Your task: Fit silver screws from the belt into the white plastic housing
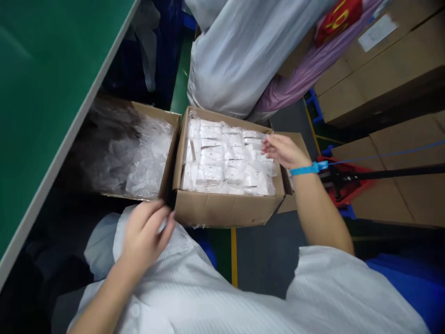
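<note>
Cardboard box [222, 211] of white bagged packets [225, 160] under right hand [283, 150]

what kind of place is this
Probably a factory packing area: an open carton full of small bagged white parts, stacked cardboard boxes, and a green workbench.

Your right hand [283, 150] sits over the packets [227, 160] in the box [222, 208]; a second box [170, 153] touches its left side, left hand [146, 234] before both.
</note>
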A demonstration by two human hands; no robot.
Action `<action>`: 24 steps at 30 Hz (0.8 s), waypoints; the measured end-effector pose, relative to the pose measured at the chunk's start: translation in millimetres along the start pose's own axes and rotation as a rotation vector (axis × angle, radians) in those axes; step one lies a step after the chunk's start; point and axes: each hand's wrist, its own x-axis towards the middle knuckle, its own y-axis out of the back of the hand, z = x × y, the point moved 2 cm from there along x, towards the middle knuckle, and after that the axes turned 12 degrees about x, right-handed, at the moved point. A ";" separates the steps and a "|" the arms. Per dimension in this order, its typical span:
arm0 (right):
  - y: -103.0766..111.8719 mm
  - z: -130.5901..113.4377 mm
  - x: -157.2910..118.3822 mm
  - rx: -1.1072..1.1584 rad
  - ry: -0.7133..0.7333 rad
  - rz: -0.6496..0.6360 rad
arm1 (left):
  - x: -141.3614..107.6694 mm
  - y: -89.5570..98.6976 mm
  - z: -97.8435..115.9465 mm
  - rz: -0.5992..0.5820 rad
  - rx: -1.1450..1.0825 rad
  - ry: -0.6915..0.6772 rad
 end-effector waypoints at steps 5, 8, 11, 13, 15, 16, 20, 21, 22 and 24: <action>-95.6 -34.1 20.3 -0.089 0.228 -0.903 | 90.5 -177.7 5.2 -0.446 -0.038 -0.199; -147.0 9.9 26.5 -0.694 0.243 -1.059 | 98.5 -237.1 -1.5 -0.593 -0.071 -0.229; -164.8 62.4 19.9 -0.867 0.215 -1.092 | 87.8 -252.3 -11.6 -0.672 -0.103 -0.196; -160.8 83.2 16.4 -0.793 0.229 -1.077 | 83.3 -253.7 -17.0 -0.697 -0.121 -0.169; -153.0 89.7 21.9 -0.742 0.271 -1.070 | 84.2 -256.2 -19.7 -0.709 -0.134 -0.155; -149.9 88.0 28.1 -0.720 0.296 -1.082 | 86.2 -257.1 -19.7 -0.713 -0.136 -0.151; -141.8 56.6 56.1 -0.676 0.297 -1.160 | 92.5 -232.3 -6.5 -0.562 -0.163 -0.176; -138.0 44.7 58.9 -0.687 0.251 -1.149 | 88.8 -216.2 -0.4 -0.484 -0.198 -0.193; -132.8 32.3 58.4 -0.697 0.194 -1.130 | 81.1 -197.5 5.7 -0.413 -0.238 -0.204; -119.6 7.7 48.7 -0.672 0.079 -1.071 | 53.8 -158.5 15.1 -0.329 -0.274 -0.176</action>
